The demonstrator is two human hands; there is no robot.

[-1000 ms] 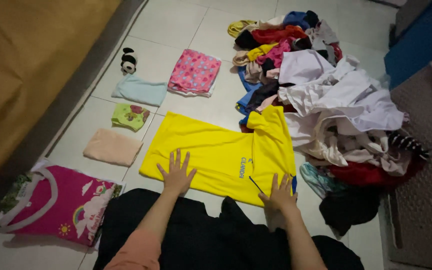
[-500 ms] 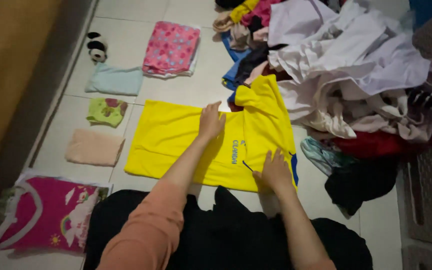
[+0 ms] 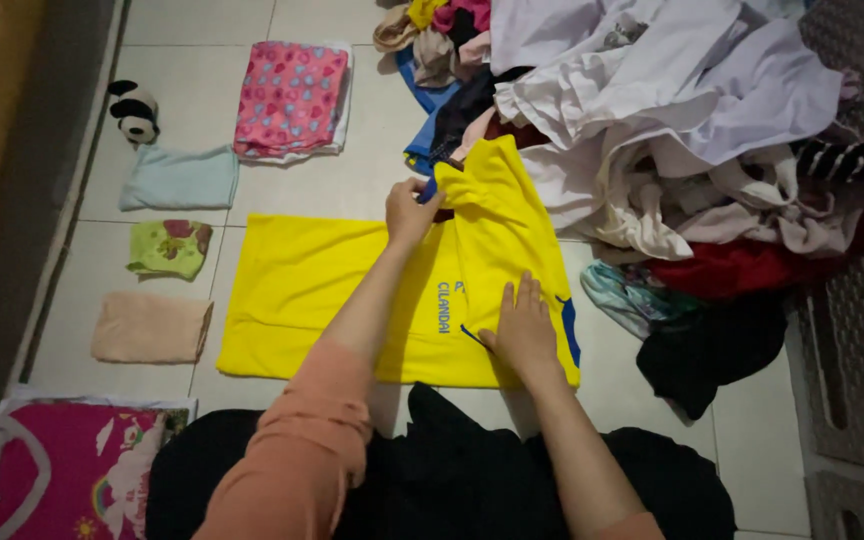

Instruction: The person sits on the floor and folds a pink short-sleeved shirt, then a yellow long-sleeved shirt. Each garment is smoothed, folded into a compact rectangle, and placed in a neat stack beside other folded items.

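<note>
Laundry heap [image 3: 672,130]: a big loose pile of white, red, black and striped clothes, to the right of and beyond both hands, touching the far right edge of the shirt.
Yellow shirt [image 3: 312,290]: spread flat on the tiled floor [image 3: 352,180] in front of the person, its right part folded over; it lies under both hands.
Dark cloth [image 3: 452,470]: black fabric on the near side of the hands, just touching the near edge of the shirt.
Magenta garment [image 3: 62,470]: folded, with a cartoon print, far to the left of the grip and nearer to the person.
Pink dotted garment [image 3: 290,98]: folded, beyond the left hand and to its left.
Pale blue cloth [image 3: 180,178]: folded, left of the pink one.
Peach cloth [image 3: 150,328]: folded, just beside the left edge of the shirt.
Green flowered cloth [image 3: 170,248]: folded, between the blue and the peach one.
Left hand [image 3: 412,212]: fingers are closed, pinching the far edge of the shirt near the collar.
Right hand [image 3: 524,325]: lies flat with fingers spread, pressing the folded part near the near edge; it grasps nothing.
Toy panda [image 3: 135,110]: small, beyond the blue cloth.
</note>
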